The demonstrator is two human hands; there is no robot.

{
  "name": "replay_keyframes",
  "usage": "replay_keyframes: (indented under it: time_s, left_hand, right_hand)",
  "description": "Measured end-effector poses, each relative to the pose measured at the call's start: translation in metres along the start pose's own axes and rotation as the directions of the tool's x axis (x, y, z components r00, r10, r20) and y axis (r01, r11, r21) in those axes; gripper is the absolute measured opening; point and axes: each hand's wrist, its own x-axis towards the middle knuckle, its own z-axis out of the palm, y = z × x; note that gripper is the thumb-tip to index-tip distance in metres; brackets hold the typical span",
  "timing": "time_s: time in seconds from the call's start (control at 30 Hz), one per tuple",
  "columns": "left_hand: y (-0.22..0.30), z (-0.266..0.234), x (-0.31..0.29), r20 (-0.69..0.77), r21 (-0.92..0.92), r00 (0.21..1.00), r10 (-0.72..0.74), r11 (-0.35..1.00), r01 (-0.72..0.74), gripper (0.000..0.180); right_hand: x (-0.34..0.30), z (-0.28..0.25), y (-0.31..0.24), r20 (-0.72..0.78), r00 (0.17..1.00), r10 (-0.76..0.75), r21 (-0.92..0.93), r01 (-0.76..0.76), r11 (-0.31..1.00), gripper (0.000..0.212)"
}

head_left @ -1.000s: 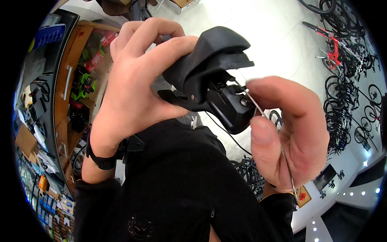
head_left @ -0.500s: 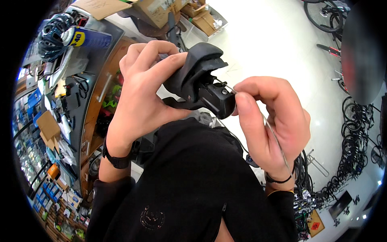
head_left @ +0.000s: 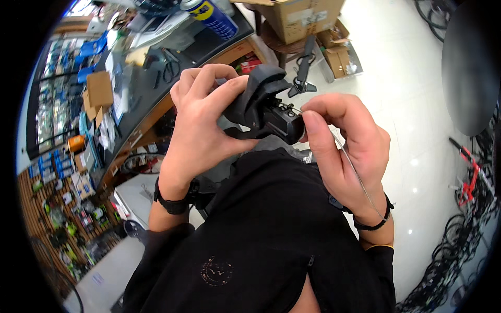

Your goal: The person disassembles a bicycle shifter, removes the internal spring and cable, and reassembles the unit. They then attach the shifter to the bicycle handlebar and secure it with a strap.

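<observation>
A black bicycle brake-shift lever [head_left: 250, 101] with a rubber hood is held up in front of my body. My left hand [head_left: 201, 117] wraps it from the left, fingers over the hood and thumb underneath by the lever blade. On the right, my right hand [head_left: 357, 143] pinches a thin metal cable [head_left: 359, 180] between thumb and forefinger, close to the lever body's exposed end. The cable's front part runs to that end, and its tail trails down across the palm to the wrist. Exactly where it enters the body is too small to tell.
A dark-topped workbench [head_left: 193, 60] stands at the left, bearing a blue spray can [head_left: 214, 18], scissors [head_left: 169, 68] and papers. Ahead are a cardboard box [head_left: 305, 21] and a bin of smaller boxes [head_left: 339, 57]. Bicycles, one with a red frame [head_left: 472, 180], line the right side.
The view has swung, so the bench and boxes sit farther right in the picture. Both hands keep their grips; the lever is turned slightly, and the right fingertips stay by its end.
</observation>
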Motion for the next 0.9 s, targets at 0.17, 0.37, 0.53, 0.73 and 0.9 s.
replay_keyframes:
  time_s: [0.17,0.37,0.53,0.73,0.9]
  left_hand:
    - [0.018,-0.005,-0.028,-0.054,0.067,0.985,-0.162,0.984,0.165,0.062]
    - [0.078,-0.01,-0.071,-0.081,0.185,0.892,-0.444,0.873,0.452,0.062]
    - [0.125,-0.007,-0.113,-0.143,0.168,0.78,-0.609,0.762,0.626,0.069]
    - [0.176,-0.003,-0.163,-0.162,0.139,0.579,-0.799,0.562,0.815,0.064]
    - [0.198,0.011,-0.207,-0.133,0.024,0.433,-0.891,0.434,0.901,0.06]
  right_hand:
    - [0.005,0.001,0.011,0.15,0.987,-0.063,0.117,0.045,0.992,0.012]
    - [-0.007,-0.007,0.016,0.334,0.93,-0.155,0.267,0.065,0.962,0.01]
    - [-0.019,-0.006,0.012,0.567,0.815,-0.122,0.392,-0.136,0.91,0.008]
    - [-0.047,0.007,-0.001,0.768,0.629,-0.124,0.346,-0.243,0.906,0.01]
    - [-0.078,0.025,-0.008,0.851,0.503,-0.15,0.284,-0.199,0.938,0.01]
